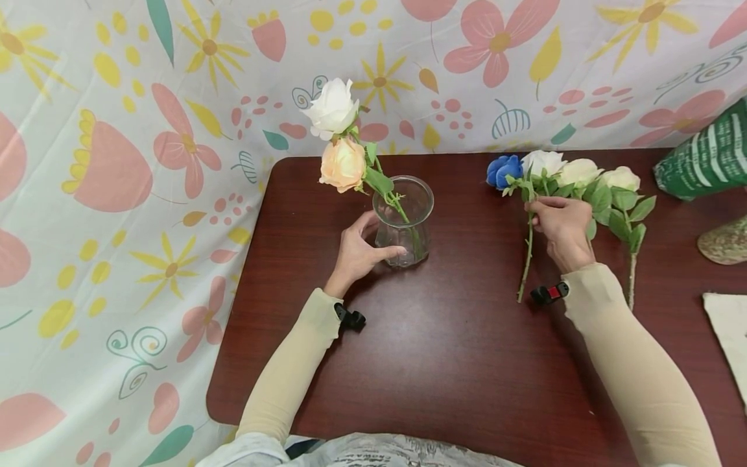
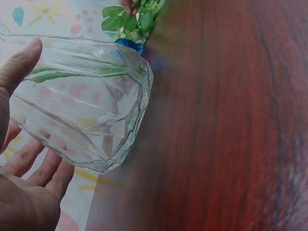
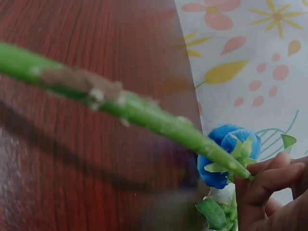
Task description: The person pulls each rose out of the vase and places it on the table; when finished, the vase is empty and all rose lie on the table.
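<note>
My left hand (image 1: pixel 362 250) holds a clear glass vase (image 1: pixel 420 240) from its left side, thumb in front and fingers behind. In the left wrist view the faceted glass (image 2: pixel 86 115) lies between thumb and fingers. A white rose (image 1: pixel 332 109) and a peach rose (image 1: pixel 343 165) lean left out of the vase, stems inside it. My right hand (image 1: pixel 563 224) pinches a thin green rose stem (image 1: pixel 527 259) near its top; the stem slants down over the table. Just beyond the fingertips is a blue rose (image 1: pixel 504 172). Which bloom tops the pinched stem is hard to tell.
Beside the right hand lie several pale roses (image 1: pixel 579 172) with leaves and a thick stem (image 1: pixel 632 279). A green printed bag (image 1: pixel 703 159), a tan rounded object (image 1: pixel 723 243) and a cream cloth (image 1: pixel 729 337) are at the right. Flowered fabric (image 1: pixel 192 97) hangs behind the brown table (image 1: pixel 443 363).
</note>
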Tool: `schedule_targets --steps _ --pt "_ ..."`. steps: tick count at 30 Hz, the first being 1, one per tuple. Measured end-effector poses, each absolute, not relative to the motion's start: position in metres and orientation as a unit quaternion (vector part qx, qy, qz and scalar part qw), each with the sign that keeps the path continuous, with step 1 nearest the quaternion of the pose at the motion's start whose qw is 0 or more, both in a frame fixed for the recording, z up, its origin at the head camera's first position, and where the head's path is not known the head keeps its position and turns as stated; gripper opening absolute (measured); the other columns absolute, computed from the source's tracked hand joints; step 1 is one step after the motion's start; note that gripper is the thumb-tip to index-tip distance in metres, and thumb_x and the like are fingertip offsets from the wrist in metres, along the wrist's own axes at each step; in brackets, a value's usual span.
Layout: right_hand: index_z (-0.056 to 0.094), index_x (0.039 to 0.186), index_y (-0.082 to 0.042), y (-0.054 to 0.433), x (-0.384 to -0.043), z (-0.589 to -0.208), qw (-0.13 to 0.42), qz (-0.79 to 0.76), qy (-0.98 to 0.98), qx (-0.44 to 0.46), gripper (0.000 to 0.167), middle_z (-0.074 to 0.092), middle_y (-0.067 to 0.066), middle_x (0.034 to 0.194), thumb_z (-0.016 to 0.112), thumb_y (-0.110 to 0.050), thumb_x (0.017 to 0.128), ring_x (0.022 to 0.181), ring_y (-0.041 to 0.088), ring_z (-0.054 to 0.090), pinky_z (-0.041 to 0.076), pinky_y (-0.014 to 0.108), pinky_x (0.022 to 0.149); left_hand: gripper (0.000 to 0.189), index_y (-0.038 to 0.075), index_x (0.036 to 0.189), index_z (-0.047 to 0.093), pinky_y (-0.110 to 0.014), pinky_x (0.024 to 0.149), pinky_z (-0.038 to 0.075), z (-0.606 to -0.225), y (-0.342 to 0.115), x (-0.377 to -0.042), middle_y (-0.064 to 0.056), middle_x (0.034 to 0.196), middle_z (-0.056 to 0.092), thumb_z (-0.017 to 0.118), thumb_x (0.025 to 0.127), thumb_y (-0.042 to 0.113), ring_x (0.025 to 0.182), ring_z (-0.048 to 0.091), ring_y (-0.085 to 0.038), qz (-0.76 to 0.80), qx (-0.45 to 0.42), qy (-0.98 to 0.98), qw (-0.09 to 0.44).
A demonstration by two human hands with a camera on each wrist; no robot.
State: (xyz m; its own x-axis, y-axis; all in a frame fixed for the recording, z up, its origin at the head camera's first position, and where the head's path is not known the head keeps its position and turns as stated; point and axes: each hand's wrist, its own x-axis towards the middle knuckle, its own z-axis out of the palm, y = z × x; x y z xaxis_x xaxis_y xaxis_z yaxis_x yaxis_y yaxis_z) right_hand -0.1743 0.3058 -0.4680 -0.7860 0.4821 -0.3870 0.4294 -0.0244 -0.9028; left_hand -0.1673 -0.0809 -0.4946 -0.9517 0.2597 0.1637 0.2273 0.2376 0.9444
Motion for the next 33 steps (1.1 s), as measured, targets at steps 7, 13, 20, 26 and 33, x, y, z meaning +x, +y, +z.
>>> schedule_targets --steps 7,13,20,26,33 --pt "0.078 0.099 -0.021 0.309 -0.175 -0.471 -0.001 0.592 -0.744 -0.311 0.009 0.07 -0.025 0.061 0.073 -0.014 0.101 0.051 -0.003 0.063 0.056 0.017 0.052 0.076 0.005 0.144 0.065 -0.051 0.12 0.054 -0.495 -0.082 -0.167 -0.02 0.143 0.071 0.1 0.078 0.016 0.135 0.068 -0.036 0.596 0.153 0.788 0.014" --pt "0.077 0.109 -0.013 0.311 -0.176 -0.472 -0.005 0.566 -0.769 -0.298 0.01 0.07 -0.025 0.06 0.073 -0.016 0.101 0.05 -0.004 0.063 0.058 0.018 0.052 0.077 0.003 0.145 0.064 -0.052 0.121 0.054 -0.495 -0.082 -0.168 -0.023 0.143 0.07 0.1 0.078 0.015 0.135 0.068 -0.037 0.601 0.156 0.784 0.015" --pt "0.076 0.122 -0.006 0.313 -0.176 -0.472 -0.013 0.539 -0.789 -0.294 0.025 0.066 -0.025 0.056 0.077 -0.017 0.099 0.05 -0.004 0.063 0.058 0.018 0.052 0.077 0.001 0.145 0.064 -0.052 0.121 0.053 -0.495 -0.082 -0.167 -0.021 0.143 0.07 0.1 0.079 0.015 0.136 0.067 -0.038 0.595 0.158 0.788 0.015" --pt "0.071 0.136 -0.004 0.317 -0.172 -0.468 -0.029 0.509 -0.814 -0.278 0.04 0.064 -0.028 0.056 0.074 -0.024 0.101 0.051 -0.006 0.063 0.059 0.019 0.053 0.077 0.003 0.145 0.064 -0.051 0.121 0.054 -0.495 -0.082 -0.168 -0.019 0.144 0.071 0.1 0.078 0.016 0.137 0.068 -0.036 0.592 0.155 0.791 0.014" --pt "0.069 0.141 -0.004 0.317 -0.165 -0.462 -0.018 0.508 -0.821 -0.261 0.044 0.064 -0.034 0.059 0.074 -0.025 0.102 0.052 -0.006 0.064 0.059 0.02 0.052 0.076 0.005 0.145 0.065 -0.05 0.121 0.054 -0.495 -0.082 -0.168 -0.017 0.144 0.071 0.1 0.078 0.017 0.137 0.068 -0.035 0.589 0.153 0.794 0.015"
